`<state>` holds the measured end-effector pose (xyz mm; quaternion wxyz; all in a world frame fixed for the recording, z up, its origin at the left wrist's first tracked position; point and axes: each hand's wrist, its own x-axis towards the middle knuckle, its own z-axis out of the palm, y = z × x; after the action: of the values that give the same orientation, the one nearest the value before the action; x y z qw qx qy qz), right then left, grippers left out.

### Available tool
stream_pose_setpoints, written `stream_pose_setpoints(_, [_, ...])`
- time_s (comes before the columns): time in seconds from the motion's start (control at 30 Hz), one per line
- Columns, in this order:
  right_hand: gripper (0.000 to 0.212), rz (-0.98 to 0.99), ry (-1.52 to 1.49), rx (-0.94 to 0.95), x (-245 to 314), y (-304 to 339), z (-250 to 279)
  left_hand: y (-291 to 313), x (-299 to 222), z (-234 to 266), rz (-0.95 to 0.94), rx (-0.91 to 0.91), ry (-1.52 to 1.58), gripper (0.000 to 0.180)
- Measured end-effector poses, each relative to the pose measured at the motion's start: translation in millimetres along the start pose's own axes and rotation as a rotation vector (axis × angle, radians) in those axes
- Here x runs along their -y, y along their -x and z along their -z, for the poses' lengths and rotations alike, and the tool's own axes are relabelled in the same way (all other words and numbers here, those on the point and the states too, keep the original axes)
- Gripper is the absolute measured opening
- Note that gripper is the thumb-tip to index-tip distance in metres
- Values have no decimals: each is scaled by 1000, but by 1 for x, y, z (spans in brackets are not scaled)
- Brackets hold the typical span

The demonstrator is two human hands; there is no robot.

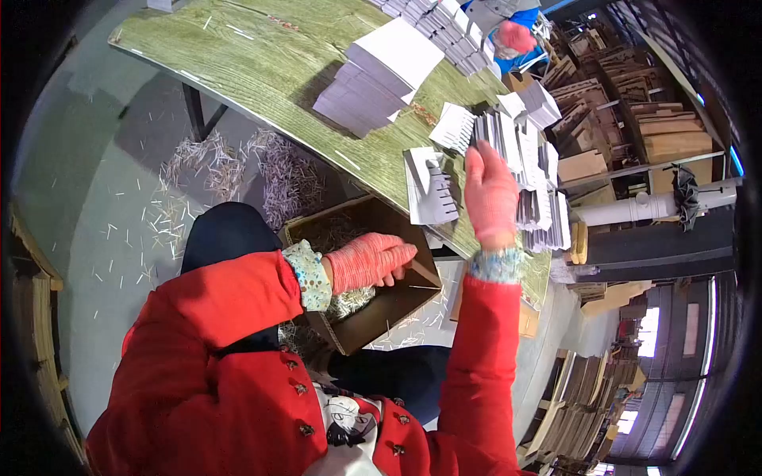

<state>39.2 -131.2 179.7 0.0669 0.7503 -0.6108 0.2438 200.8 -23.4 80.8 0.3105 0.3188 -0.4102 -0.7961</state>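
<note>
My left hand (369, 262), in a reddish striped knit glove, hangs over an open cardboard box (401, 311). Its fingers are loosely bent with a gap between them, and nothing shows in them. Pale paper scraps (351, 302) lie in the box beneath it. My right hand (490, 194), in a pink glove, reaches over the table beside a bundle of slotted white card strips (528, 170). Its fingers stretch forward and hold nothing visible; whether they touch the bundle is hard to tell. Left of it, a slotted white card piece (432, 190) lies at the table edge.
The green wood-grained table (238, 59) bears a tall stack of white card (369, 87) and more bundles behind. Across it, another person's gloved hand (516, 36) shows. Scraps (274, 178) litter the floor. Shelves of stacked cardboard (675, 131) stand at the right.
</note>
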Motion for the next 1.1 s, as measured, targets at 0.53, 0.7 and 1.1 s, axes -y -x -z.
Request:
stream_pose_setpoints(0.53, [25, -74, 391, 276, 11, -55, -52, 2, 12, 10, -162, 161, -390, 28])
stream_pose_setpoints(0.7, [29, 436, 369, 115, 9, -67, -63, 9, 12, 14, -258, 175, -679, 26])
stream_pose_setpoints(1.1, [34, 134, -253, 128, 14, -11, -10, -2, 15, 22, -272, 31, -402, 38])
